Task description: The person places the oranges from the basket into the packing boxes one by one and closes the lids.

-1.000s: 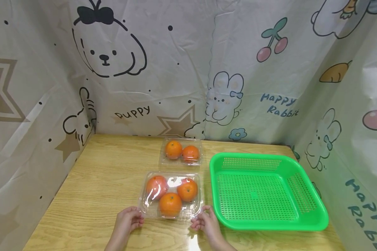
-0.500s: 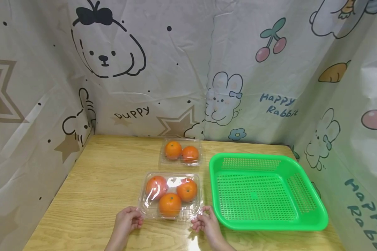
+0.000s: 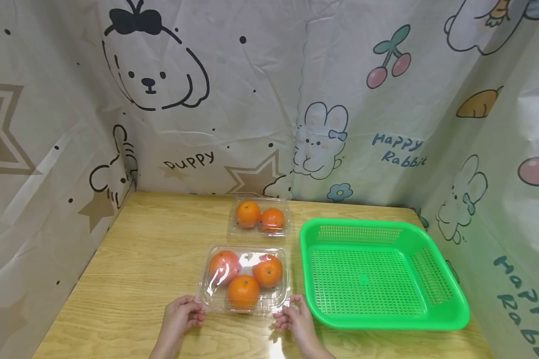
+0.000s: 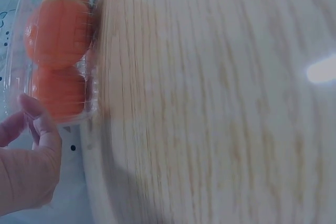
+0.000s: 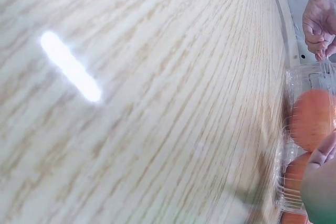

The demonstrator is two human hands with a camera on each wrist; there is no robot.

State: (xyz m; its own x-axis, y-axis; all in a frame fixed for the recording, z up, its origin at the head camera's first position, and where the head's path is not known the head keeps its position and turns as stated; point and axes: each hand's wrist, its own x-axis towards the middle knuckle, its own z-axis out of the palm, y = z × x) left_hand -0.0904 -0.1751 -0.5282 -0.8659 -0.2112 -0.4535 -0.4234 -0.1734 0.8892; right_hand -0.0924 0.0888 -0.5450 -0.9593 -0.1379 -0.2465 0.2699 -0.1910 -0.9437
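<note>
A clear plastic clamshell box (image 3: 206, 301) with three oranges inside stands on the table near its front. At the box's near left corner my left hand (image 3: 179, 318) pinches the rim between thumb and fingers. My right hand (image 3: 296, 321) grips the near right corner in the same way, its fingers curled. In the left wrist view, the left thumb and forefinger (image 4: 37, 111) meet at the box's edge beside an orange (image 4: 60, 30). The right wrist view shows the left hand (image 5: 319, 22) at the far corner, while the right hand (image 5: 320, 184) covers part of the box.
Behind the box sits a smaller clear box (image 3: 233, 230) with two oranges. To the right, close to my right hand, stands a green plastic basket (image 3: 446, 299). The wooden table (image 3: 139, 259) is enclosed by a printed cloth (image 3: 251, 99) at the back and sides.
</note>
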